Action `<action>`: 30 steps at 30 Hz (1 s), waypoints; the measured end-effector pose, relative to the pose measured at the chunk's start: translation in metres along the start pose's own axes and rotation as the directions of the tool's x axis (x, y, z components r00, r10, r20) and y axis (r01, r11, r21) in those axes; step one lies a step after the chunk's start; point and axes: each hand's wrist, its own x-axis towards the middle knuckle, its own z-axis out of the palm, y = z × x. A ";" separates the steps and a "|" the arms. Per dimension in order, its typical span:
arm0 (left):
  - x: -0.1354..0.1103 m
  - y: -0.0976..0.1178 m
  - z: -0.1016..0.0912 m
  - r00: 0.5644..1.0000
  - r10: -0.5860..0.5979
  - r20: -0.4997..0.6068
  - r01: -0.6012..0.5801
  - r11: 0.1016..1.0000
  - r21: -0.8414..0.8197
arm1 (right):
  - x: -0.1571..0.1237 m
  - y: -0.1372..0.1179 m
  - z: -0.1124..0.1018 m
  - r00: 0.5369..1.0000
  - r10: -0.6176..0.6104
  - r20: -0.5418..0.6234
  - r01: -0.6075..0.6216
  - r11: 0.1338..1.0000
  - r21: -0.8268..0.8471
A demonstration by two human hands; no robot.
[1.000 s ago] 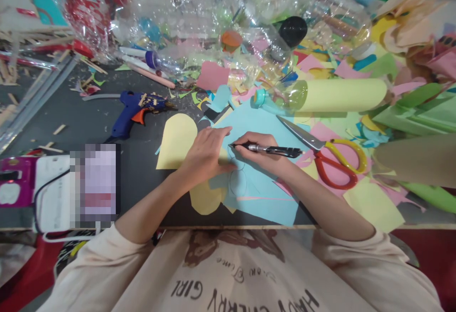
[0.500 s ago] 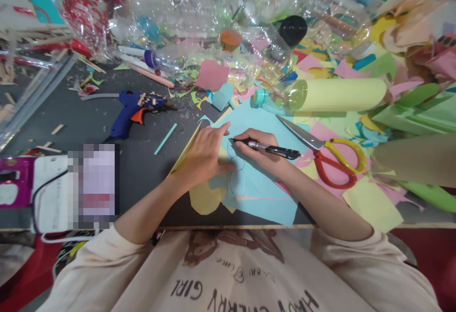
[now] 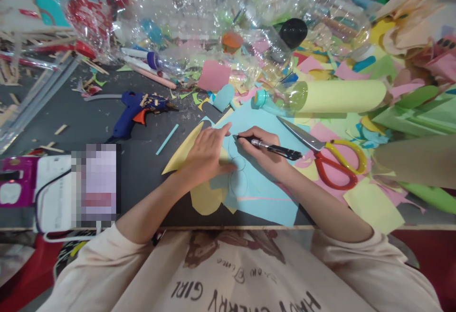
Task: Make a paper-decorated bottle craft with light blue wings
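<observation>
My right hand (image 3: 261, 148) grips a black pen (image 3: 278, 150), its tip on or just over a light blue sheet of paper (image 3: 269, 203). Rounded outlines run down the left part of that sheet. Flat across the sheet's left side lies my left hand (image 3: 210, 148), fingers stretched out and holding nothing. Yellow paper (image 3: 206, 200) shows beneath and beside the left hand. Right of the pen rest scissors (image 3: 324, 153) with one red and one yellow handle loop, blades apart.
A blue glue gun (image 3: 131, 112) lies to the left, with a phone (image 3: 99, 184) nearer me. Beyond the sheet is a bottle wrapped in pale green paper (image 3: 342, 96). Clear plastic bottles (image 3: 178, 13) and coloured paper scraps (image 3: 213, 74) pile up at the back.
The pen tip has shifted slightly to the right and up along the outline. The yellow paper's corner by my left hand sticks out farther left. My left hand stays nearly in place.
</observation>
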 end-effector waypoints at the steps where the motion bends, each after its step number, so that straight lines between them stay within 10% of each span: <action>1: 0.000 -0.001 0.001 1.000 0.007 -0.003 -0.007 1.000 0.001 | 0.000 0.000 0.000 1.000 0.005 0.008 -0.005 1.000 0.009; 13: 0.002 -0.004 0.004 0.996 0.074 -0.041 -0.073 0.997 0.021 | 0.002 -0.007 -0.004 0.981 0.082 0.173 -0.092 0.995 0.048; 20: 0.001 -0.008 -0.001 0.996 0.081 0.027 -0.082 0.996 0.044 | 0.004 -0.001 -0.014 0.992 0.121 -0.026 -0.115 0.981 0.157; 30: 0.002 -0.009 -0.005 0.996 0.004 0.088 -0.002 1.000 -0.018 | -0.001 -0.002 -0.012 0.994 0.016 0.104 -0.012 0.999 -0.040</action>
